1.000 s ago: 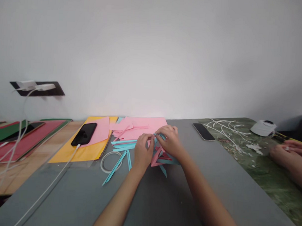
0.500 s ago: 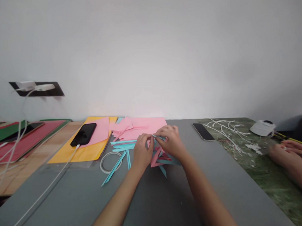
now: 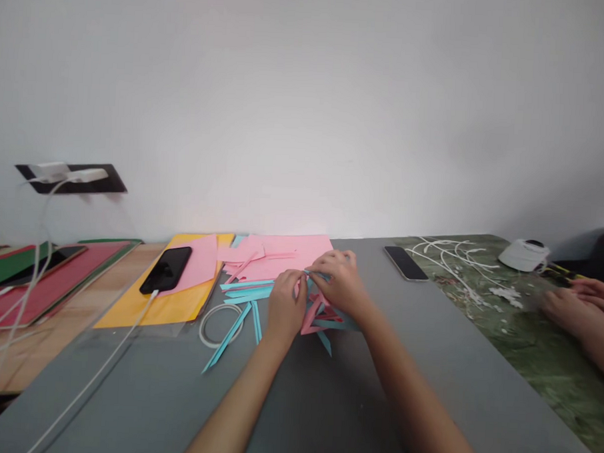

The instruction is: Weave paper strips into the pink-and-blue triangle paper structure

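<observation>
A folded pink and blue paper construction [image 3: 322, 319] is held just above the grey table [image 3: 174, 394], partly hidden by my hands. My left hand [image 3: 285, 302] pinches its upper part at the left, fingertips closed on the folded paper. My right hand [image 3: 340, 278] pinches a blue strip of the same piece, its fingertips close to those of the left. Several blue folded paper strips [image 3: 249, 293] lie left of my left hand. One blue strip [image 3: 227, 337] lies across a white ring [image 3: 202, 332].
Pink paper sheets [image 3: 306, 248] lie by the wall, beside a yellow sheet [image 3: 122, 317] with a plugged-in phone [image 3: 167, 269]. Another phone [image 3: 405, 263] lies to the right. White cords [image 3: 445, 263] and another person's hands [image 3: 573, 308] are at the green table. A white cable [image 3: 90, 381] crosses the left side.
Both hands keep almost the same pinch on the paper construction. The view has shifted very slightly; nothing else has visibly moved except the other person's hands, slightly.
</observation>
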Tool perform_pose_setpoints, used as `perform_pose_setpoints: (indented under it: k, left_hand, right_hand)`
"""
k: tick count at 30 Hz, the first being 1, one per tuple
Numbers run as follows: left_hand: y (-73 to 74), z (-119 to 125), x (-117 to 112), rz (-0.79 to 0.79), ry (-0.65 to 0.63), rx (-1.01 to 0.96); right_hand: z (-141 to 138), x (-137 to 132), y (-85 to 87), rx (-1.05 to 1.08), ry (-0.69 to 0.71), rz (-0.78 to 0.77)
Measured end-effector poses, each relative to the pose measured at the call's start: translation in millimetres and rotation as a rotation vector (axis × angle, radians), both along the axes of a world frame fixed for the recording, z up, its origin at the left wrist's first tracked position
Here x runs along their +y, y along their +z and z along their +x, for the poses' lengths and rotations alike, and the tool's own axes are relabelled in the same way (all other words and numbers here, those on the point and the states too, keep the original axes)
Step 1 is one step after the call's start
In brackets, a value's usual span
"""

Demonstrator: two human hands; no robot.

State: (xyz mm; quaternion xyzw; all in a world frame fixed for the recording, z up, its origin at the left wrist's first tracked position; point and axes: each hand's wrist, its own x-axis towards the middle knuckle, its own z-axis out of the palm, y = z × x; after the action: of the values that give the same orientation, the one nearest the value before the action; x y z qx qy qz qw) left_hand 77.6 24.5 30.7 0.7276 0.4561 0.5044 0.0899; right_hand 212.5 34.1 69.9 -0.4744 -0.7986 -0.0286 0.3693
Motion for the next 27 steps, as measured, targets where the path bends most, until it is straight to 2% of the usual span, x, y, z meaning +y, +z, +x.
perform_pose_setpoints:
  k: [20, 27]
  left_hand:
    - [5.3, -3.8, 0.8, 0.005, 0.054, 0.150]
    - [7.6, 0.0, -1.2, -0.029, 0.050, 0.055]
  right_hand:
    - [0.1, -0.1, -0.5, -0.026, 0.021, 0.020]
    - [2.2, -0.8, 1.1, -0.071, 0.011, 0.029]
